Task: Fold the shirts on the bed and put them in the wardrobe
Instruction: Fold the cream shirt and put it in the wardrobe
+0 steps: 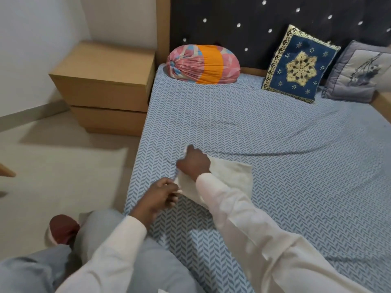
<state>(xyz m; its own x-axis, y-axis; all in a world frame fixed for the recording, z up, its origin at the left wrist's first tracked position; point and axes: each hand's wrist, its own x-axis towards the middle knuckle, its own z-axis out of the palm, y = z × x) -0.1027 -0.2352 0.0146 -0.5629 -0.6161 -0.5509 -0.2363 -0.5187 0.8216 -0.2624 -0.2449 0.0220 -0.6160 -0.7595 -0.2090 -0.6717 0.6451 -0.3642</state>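
**Fig.** Folded white shirt (230, 176) laid on bed (275, 134), well short of the bolster (203, 64), on the bolster's side of the mattress. L hand (160, 193) is seen pinching the shirt corner farthest from the bolster, fingers narrow on the cloth. R hand (193, 163) is set at the corner nearer the bolster, fingers curled over the edge and apparently gripping it. Long axis is judged to run away from both hands, across the line to the bolster. The free end thus lies opposite the fingers. The next fold or lift would be led from the held edge, w/ L hand nearer the body.
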